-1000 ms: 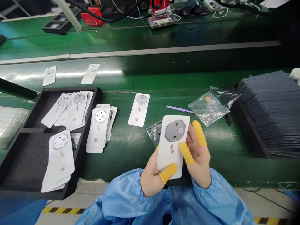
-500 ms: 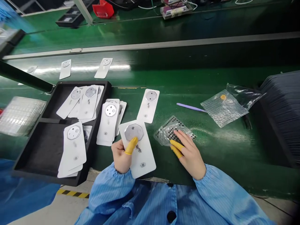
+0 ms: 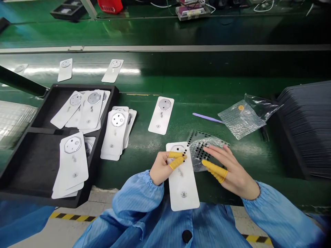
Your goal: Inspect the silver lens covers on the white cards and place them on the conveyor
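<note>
My left hand [image 3: 167, 167], with yellow finger cots on thumb and forefinger, pinches the left edge of a clear sheet of small black round dots [image 3: 199, 151]. Under those fingertips lies a white phone-back-shaped panel [image 3: 182, 186] with an octagonal camera area partly covered by my fingers; its lower end reaches past the table edge. My right hand [image 3: 232, 172], also wearing yellow cots, rests over the right part of the dotted sheet, fingers stretched out. Another white panel [image 3: 161, 115] lies farther up the table. A purple pair of tweezers [image 3: 208, 118] is beyond the sheet.
At left, a black divided tray [image 3: 28, 165] holds several white panels, with a stack of panels [image 3: 117, 134] beside it. A bubble-wrap bag [image 3: 240, 119] lies right of the tweezers. Dark sheets [image 3: 307, 120] fill a bin at far right. Panels [image 3: 112, 71] sit along the back strip.
My left hand let go of the panel it held, which now lies farther right, and took the dotted sheet's edge. My right hand shifted right; the dotted sheet turned and spread out.
</note>
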Available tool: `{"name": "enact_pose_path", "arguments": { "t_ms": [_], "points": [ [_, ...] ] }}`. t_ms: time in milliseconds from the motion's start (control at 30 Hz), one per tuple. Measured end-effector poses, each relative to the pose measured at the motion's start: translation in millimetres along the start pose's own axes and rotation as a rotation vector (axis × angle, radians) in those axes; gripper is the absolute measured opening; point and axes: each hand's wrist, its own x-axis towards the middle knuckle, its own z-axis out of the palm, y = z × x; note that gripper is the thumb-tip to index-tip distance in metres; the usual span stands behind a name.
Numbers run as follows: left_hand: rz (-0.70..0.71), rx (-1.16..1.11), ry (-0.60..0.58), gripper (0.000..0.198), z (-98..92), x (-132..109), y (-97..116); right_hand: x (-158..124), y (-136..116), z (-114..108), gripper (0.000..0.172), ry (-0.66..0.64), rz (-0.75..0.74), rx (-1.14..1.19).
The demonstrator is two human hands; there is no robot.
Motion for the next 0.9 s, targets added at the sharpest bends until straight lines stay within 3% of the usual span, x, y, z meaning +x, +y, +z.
{"name": "enact_pose_path", "arguments": {
  "t_ms": [67,167,233,333,500,667,733,900],
  "points": [
    [-0.001,-0.011,0.029,0.046,8.8,2,0,6,3,-9,0.046,-0.067,0.04,-0.006],
    [0.011,0.01,0.052,0.044,16.6,0,-2,24,-4,-12,0.041,0.076,0.119,0.101],
    [0.042,0.032,0.044,0.041,18.4,-2,-6,37,-13,-3,0.031,0.209,0.116,0.196],
    [0.116,0.081,0.014,0.039,16.8,-4,-11,49,-24,19,0.024,0.244,0.09,0.286],
    [0.223,0.204,-0.031,0.033,10.6,-4,-13,44,-25,40,0.028,0.23,0.051,0.254],
    [0.145,0.141,-0.073,0.035,11.7,-4,-17,36,-20,47,0.036,0.322,0.028,0.234],
    [0.136,0.121,-0.059,0.036,12.1,-4,-19,34,-18,49,0.037,0.303,0.018,0.221],
    [0.348,0.395,-0.062,0.028,9.0,-6,-21,33,-18,58,0.031,0.271,0.024,0.161]
  ]
}}
